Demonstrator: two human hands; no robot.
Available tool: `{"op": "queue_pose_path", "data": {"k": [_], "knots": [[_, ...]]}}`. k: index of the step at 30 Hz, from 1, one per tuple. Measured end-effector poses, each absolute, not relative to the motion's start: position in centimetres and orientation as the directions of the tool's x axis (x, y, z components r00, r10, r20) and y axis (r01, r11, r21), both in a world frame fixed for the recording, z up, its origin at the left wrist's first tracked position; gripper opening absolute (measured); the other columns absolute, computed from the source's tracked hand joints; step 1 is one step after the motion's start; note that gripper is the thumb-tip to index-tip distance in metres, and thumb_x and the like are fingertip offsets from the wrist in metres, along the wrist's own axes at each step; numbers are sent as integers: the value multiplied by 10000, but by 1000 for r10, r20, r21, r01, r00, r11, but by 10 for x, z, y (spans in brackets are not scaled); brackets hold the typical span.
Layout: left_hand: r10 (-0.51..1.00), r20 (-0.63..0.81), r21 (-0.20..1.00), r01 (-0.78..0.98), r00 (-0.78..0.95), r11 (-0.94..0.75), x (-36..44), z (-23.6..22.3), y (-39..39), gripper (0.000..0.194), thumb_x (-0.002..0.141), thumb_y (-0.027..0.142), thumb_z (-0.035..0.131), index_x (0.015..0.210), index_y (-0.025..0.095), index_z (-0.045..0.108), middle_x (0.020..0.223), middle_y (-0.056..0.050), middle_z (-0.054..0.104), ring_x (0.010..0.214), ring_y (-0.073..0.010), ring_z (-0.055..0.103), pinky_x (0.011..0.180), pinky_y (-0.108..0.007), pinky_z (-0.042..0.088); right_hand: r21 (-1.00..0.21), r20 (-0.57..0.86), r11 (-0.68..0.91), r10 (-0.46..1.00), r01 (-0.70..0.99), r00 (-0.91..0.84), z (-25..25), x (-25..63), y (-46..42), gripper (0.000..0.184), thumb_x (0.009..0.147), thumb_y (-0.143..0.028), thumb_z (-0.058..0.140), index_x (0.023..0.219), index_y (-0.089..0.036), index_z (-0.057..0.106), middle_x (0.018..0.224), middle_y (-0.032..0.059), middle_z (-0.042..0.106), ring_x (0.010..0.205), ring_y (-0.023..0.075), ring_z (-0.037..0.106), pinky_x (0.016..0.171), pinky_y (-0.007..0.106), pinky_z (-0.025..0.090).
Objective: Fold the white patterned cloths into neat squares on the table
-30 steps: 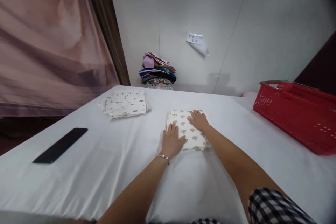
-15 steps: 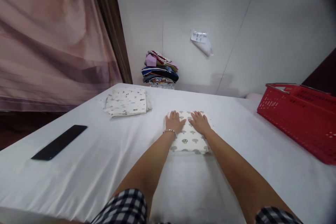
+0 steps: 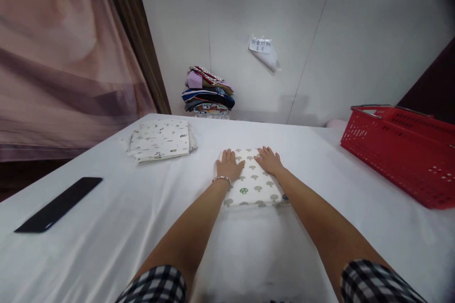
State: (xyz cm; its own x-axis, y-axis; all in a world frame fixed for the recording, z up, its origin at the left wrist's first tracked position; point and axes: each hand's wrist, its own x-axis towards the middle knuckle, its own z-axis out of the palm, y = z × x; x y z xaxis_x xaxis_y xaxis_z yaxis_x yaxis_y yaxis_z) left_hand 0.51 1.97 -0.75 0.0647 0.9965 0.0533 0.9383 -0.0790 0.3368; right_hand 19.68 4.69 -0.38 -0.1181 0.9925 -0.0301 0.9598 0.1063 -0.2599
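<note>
A folded white cloth (image 3: 254, 183) printed with grey mushrooms and a green one lies flat on the white-covered table (image 3: 263, 246), straight ahead of me. My left hand (image 3: 229, 166), with a bracelet at the wrist, rests on the cloth's left edge, fingers stretched out. Across from it, my right hand (image 3: 269, 161) lies flat on the upper right part, its fingers spread. Neither hand grips the cloth; both only touch its top. The right forearm hides part of the cloth's right edge.
Left of the hands lies another folded white cloth (image 3: 159, 139) with small prints. A black flat phone-like slab (image 3: 60, 203) is near the left edge. On the right stands a red plastic basket (image 3: 401, 151). Behind the table rises a stack of folded clothes (image 3: 208, 92) by the wall.
My right hand has slid outward toward the cloth's right side, so the two hands are farther apart. The whole view has shifted slightly, with things appearing farther left.
</note>
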Motion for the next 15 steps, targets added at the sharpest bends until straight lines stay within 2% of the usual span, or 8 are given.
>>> {"op": "queue_pose_path", "data": {"k": [4,6,9,12,15], "knots": [[996,54,354,931,75,-89,4,-4,19,669,834,570,275,1387,194,292,1501,-66,155,1382,-253,67,1054,-525,201,-513,1,70,997,856,-81,3,208,44,572,859,-471,369,1372,-218,351,1484,63,209,1371,245,115,1081,488,125],[994,62,393,914,87,-104,1,-1,19,652,833,559,305,1379,203,299,1499,-64,170,1381,-244,88,1060,-513,199,-644,5,2,1000,765,2,2,221,37,576,857,-456,378,1374,-205,356,1461,84,269,1343,244,228,1064,441,229],[994,106,484,871,33,-81,-7,2,18,625,835,513,365,1366,189,314,1498,-73,176,1377,-223,120,1078,-420,216,-805,-64,-129,989,579,132,-6,246,17,651,821,-457,451,1392,-173,318,1394,130,387,1210,243,452,966,389,391],[990,116,557,830,-74,-4,-20,1,11,597,836,439,414,1341,129,342,1470,-128,242,1354,-228,208,1061,-337,258,-888,-99,-170,978,428,182,-14,267,-8,687,778,-425,536,1379,-159,336,1351,135,444,1113,226,541,905,354,450],[987,85,611,789,-139,59,-33,0,-3,566,838,430,419,1300,105,375,1371,-174,401,1256,-261,390,1003,-357,332,-898,-122,-186,976,398,182,-13,278,-29,656,781,-425,538,1362,-173,368,1263,126,536,1033,217,591,846,341,490]]}}
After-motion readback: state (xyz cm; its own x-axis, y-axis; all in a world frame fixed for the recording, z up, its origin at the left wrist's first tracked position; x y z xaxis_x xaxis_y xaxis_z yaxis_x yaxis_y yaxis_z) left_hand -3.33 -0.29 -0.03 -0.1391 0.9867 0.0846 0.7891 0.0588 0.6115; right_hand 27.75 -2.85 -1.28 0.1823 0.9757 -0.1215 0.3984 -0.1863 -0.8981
